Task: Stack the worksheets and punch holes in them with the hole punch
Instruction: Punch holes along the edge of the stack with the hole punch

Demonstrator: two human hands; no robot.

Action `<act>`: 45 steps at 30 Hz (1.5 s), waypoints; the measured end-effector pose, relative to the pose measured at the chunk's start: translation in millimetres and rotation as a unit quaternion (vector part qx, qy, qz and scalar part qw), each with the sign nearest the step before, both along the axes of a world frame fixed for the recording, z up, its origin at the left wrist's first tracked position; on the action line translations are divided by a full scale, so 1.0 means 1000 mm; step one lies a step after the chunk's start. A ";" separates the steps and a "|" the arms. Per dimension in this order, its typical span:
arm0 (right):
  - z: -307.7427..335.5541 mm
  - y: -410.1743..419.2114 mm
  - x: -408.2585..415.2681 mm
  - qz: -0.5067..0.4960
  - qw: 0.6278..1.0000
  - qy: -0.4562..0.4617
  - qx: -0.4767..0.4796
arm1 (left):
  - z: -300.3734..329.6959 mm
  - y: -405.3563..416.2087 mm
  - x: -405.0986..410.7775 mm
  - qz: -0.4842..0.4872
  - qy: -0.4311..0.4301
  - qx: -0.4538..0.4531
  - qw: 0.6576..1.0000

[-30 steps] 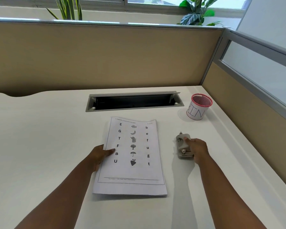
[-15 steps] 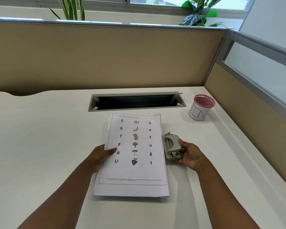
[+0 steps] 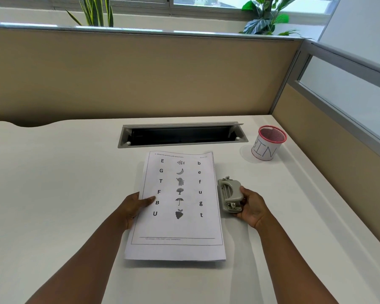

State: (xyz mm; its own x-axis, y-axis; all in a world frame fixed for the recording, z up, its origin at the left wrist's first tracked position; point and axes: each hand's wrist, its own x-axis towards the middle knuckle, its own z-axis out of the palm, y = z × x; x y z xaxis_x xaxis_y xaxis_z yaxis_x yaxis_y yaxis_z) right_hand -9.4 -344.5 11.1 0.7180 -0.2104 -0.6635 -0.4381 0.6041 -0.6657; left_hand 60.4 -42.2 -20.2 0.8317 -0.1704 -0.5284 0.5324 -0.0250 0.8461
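A stack of white worksheets (image 3: 178, 227) lies on the white desk, its top sheet printed with letters and small pictures. My left hand (image 3: 134, 207) grips the stack's left edge, thumb on top near the letter B. A grey hole punch (image 3: 229, 197) stands at the stack's right edge, its mouth facing the paper. My right hand (image 3: 251, 207) holds the punch from its right side, fingers curled round its body.
A pink mesh cup labelled BIN (image 3: 268, 142) stands at the back right. An open cable slot (image 3: 182, 134) is set into the desk (image 3: 53, 194) behind the sheets. Beige partition walls (image 3: 140, 75) close off the back and right.
My right hand took hold of the punch and slid it left from the open desk to the right edge of the stack. The left hand has stayed on the stack's left edge.
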 end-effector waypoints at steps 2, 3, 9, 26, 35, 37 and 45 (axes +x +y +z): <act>0.001 0.003 0.001 0.001 1.000 0.001 -0.003 | 0.000 -0.001 0.000 0.005 -0.001 0.000 1.000; 0.001 0.005 0.001 0.000 1.000 0.000 -0.003 | 0.001 -0.002 -0.001 0.006 -0.002 0.001 1.000; 0.004 0.013 0.000 0.000 1.000 -0.004 -0.002 | 0.001 -0.005 -0.003 0.019 -0.007 0.001 1.000; 0.004 0.022 -0.002 -0.017 0.999 -0.036 -0.011 | 0.005 -0.016 -0.009 0.049 -0.027 0.013 0.998; 0.004 0.026 0.001 -0.006 0.984 -0.041 -0.171 | 0.008 -0.015 -0.007 0.053 -0.059 0.056 0.995; 0.003 0.027 0.002 0.000 0.977 -0.041 -0.207 | 0.011 -0.018 -0.007 0.056 -0.063 0.051 0.995; -0.003 0.023 0.001 -0.016 0.980 -0.031 -0.194 | 0.021 -0.013 -0.005 0.076 -0.073 0.029 0.994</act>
